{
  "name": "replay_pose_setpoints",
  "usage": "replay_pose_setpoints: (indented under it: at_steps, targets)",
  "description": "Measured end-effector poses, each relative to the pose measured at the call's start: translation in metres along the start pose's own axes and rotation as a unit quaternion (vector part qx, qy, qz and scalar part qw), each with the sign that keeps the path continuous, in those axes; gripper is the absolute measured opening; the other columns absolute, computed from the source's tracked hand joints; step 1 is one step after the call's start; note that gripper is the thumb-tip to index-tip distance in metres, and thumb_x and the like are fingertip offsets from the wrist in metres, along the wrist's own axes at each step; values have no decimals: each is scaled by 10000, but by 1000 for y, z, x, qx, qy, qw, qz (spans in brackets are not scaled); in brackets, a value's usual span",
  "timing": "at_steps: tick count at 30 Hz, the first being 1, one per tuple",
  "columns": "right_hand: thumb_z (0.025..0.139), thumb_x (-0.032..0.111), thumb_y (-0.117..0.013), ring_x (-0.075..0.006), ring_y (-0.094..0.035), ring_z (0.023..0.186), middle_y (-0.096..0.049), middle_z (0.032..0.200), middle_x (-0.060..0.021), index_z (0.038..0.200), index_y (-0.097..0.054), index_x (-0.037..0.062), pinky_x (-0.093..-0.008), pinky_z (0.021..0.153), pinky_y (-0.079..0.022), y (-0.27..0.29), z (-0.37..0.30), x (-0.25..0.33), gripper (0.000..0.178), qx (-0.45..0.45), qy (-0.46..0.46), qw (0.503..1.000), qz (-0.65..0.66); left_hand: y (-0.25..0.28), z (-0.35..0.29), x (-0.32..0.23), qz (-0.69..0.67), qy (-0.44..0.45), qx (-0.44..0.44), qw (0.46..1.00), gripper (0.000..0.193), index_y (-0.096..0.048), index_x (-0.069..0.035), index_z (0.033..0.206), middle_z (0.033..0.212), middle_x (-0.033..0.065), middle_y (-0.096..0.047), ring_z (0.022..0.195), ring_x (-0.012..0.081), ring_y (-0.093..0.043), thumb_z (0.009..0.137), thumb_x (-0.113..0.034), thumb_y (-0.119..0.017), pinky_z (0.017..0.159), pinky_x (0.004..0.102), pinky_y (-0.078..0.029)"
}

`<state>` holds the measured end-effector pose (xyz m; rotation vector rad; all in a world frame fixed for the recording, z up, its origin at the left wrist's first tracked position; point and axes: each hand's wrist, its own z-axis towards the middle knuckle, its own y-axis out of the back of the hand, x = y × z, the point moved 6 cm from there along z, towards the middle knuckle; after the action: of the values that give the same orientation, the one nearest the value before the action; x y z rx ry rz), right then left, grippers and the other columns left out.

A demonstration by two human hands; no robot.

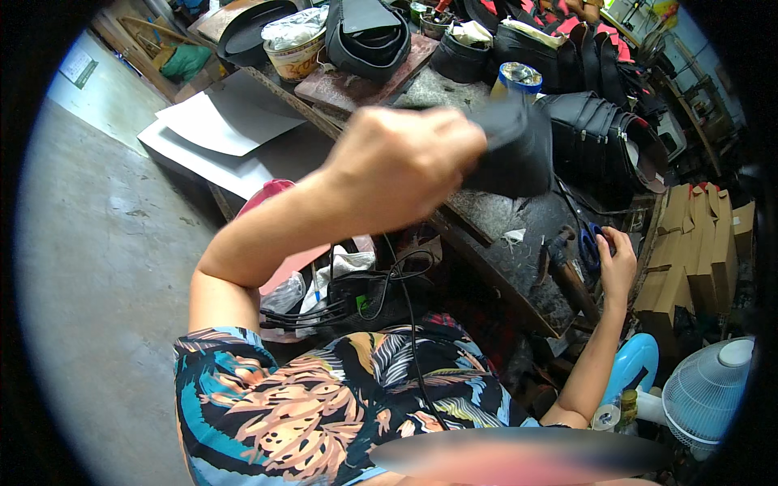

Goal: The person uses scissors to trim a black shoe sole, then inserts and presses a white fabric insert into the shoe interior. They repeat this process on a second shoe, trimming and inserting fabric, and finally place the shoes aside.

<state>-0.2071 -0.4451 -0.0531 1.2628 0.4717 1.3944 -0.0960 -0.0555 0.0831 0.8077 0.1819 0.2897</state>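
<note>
Raised over the workbench (486, 279), my left hand (409, 166) is closed on a black piece that looks like leather (519, 158). Both are smeared by motion, so the piece's exact shape does not show. My right hand (618, 263) is low at the bench's right side, its fingers closed at the blue handles of a pair of scissors (589, 243). The blades point away from me, toward the black stacked pieces. Just left of the scissors lies a hammer (571, 279) with a wooden handle.
Black zippered pieces (592, 130), a blue-rimmed can (519, 77), a tub (296, 49) and a black rolled piece (369, 40) crowd the bench's far side. White sheets (231, 134) lie left. Cardboard boxes (689, 251) and a fan (709, 393) stand right. A cable (412, 324) hangs before me.
</note>
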Motion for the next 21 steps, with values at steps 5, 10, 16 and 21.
replay_pose_setpoints:
  at_steps: [5,10,16,21]
  targets:
    - [922,179,-674,-252,-673,884,-692,967,-101,1021,-706,23,-346,804,-514,9,-12,21,187,-41,20,999,19,-7,19,69,230,-16,-29,973,208,-631,-54,1040,874,115,-650,743,295,-690,859,-136,-693,630,354,-550]
    - [934,152,-657,-258,-669,903,-695,965,-113,1005,-702,8,-332,815,-507,8,-24,39,167,-32,58,998,12,-77,-1,163,275,163,98,943,351,-600,-86,1042,992,103,-626,952,293,-647,816,-307,-750,752,397,-538]
    - [922,138,-661,-262,-665,901,-699,961,-108,981,-705,16,-343,820,-502,8,-27,51,142,-31,65,997,23,-76,11,187,356,71,-19,931,855,-394,-196,1395,1420,89,-297,1345,338,-259,695,-469,-800,1014,529,-246]
    - [895,153,-686,-279,-661,886,-706,949,-91,959,-714,46,-378,821,-503,-2,-25,62,129,-37,96,995,14,-90,5,231,211,209,167,940,1012,-372,-168,1524,1587,244,-258,1467,491,-190,675,-533,-786,1157,682,-125]
